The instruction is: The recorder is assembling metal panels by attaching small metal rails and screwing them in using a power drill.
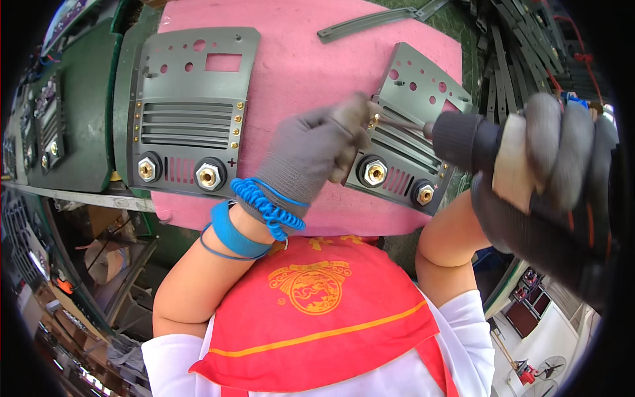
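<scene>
My right hand (552, 155), in a dark glove with pale fingers, is closed round a black power screwdriver (463, 140). Its long bit (403, 124) points left to a small brass screw (374, 120) at the left edge of a grey metal panel (413, 99). My left hand (317, 142), in a grey glove, has its curled fingers on that same edge, close to the bit's tip; they are slightly blurred. The panel lies tilted, with slots, round holes and two round brass-centred connectors (375, 173) along its near side.
A second slotted grey panel (192, 86) lies at the left on the pink mat (291, 59). A bent metal strip (367, 23) rests at the far edge. Several metal strips (506, 73) are heaped at the far right. More fitted panels (49, 126) stand at the far left.
</scene>
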`<state>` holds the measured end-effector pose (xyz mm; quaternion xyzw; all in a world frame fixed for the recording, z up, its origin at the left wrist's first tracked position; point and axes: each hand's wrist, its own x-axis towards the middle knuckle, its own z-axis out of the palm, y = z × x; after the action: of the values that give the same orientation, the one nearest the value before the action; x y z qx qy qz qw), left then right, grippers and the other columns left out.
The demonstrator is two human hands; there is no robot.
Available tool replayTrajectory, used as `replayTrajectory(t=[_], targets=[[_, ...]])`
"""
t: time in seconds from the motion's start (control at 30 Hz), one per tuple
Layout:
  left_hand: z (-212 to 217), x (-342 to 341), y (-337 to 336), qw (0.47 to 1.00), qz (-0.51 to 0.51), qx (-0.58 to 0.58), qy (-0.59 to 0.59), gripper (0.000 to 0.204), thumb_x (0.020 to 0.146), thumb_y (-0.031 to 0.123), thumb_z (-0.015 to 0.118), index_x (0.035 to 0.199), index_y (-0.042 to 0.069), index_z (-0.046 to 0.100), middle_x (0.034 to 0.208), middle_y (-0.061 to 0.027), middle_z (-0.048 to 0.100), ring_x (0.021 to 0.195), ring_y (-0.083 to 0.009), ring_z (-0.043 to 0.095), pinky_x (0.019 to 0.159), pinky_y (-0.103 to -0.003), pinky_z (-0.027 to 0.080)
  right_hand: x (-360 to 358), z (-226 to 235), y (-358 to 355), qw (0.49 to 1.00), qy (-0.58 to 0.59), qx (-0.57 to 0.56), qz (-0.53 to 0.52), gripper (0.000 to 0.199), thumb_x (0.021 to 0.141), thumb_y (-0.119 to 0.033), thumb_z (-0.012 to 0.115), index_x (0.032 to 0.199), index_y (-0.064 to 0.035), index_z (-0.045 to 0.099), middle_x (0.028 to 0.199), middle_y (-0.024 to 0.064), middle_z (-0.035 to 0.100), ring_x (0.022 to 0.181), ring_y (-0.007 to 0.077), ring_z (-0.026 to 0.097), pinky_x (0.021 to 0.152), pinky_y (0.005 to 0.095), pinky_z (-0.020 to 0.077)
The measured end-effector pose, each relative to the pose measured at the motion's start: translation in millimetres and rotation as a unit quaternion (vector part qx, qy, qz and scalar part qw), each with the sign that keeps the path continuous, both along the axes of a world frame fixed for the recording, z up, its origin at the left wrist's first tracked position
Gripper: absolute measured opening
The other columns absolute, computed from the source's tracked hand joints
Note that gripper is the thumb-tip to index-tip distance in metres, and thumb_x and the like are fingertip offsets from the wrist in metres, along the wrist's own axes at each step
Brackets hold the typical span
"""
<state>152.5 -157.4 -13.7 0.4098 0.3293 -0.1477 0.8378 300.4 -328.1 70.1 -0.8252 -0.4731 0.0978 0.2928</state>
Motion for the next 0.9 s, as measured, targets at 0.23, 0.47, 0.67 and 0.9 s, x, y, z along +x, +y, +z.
replayTrajectory(t=[0.23, 0.47, 0.67, 0.9], targets=[[-25, 0, -25, 0.895, -0.032, 0.421, -0.141, 0.043, 0.085, 0.014, 0.062, 0.124, -0.004, 0.055, 0.061, 0.0025, 0.039, 0.056, -0.0067, 0.037, 0.049, -0.026, 0.033, 11, -4, 8, 1.0, 0.008, 0.007, -0.013, 0.015, 0.087, -0.009, 0.05, 0.092, -0.0044, 0.064, 0.091, 0.0066, 0.059, 0.073, 0.0157, 0.049, 0.066, 0.0303, 0.0371], [-33, 3, -31, 0.903, -0.006, 0.402, -0.151, 0.043, 0.081, 0.003, 0.058, 0.123, -0.006, 0.054, 0.059, -0.0018, 0.035, 0.055, -0.0071, 0.036, 0.05, -0.027, 0.034, 14, -23, 26, 0.986, 0.091, 0.138, 0.017, 0.031, 0.087, -0.027, 0.046, 0.092, -0.0015, 0.063, 0.085, 0.0082, 0.057, 0.07, 0.0174, 0.049, 0.066, 0.0326, 0.0379], [-33, 4, -32, 0.914, 0.012, 0.377, -0.152, 0.042, 0.082, 0.003, 0.058, 0.123, -0.006, 0.055, 0.059, -0.0004, 0.035, 0.055, -0.0064, 0.035, 0.049, -0.027, 0.032, 7, -26, 36, 0.954, 0.163, 0.247, 0.044, 0.048, 0.087, -0.042, 0.042, 0.093, 0.001, 0.063, 0.08, 0.0096, 0.056, 0.067, 0.0188, 0.049, 0.065, 0.0347, 0.0385], [-35, 4, -32, 0.918, 0.02, 0.369, -0.148, 0.04, 0.082, 0.003, 0.058, 0.121, -0.006, 0.055, 0.059, -0.0001, 0.035, 0.055, -0.0063, 0.035, 0.049, -0.027, 0.032, 16, -34, 37, 0.897, 0.241, 0.365, 0.071, 0.068, 0.086, -0.06, 0.038, 0.094, 0.0038, 0.062, 0.074, 0.0113, 0.054, 0.064, 0.0205, 0.048, 0.065, 0.0371, 0.0392]])
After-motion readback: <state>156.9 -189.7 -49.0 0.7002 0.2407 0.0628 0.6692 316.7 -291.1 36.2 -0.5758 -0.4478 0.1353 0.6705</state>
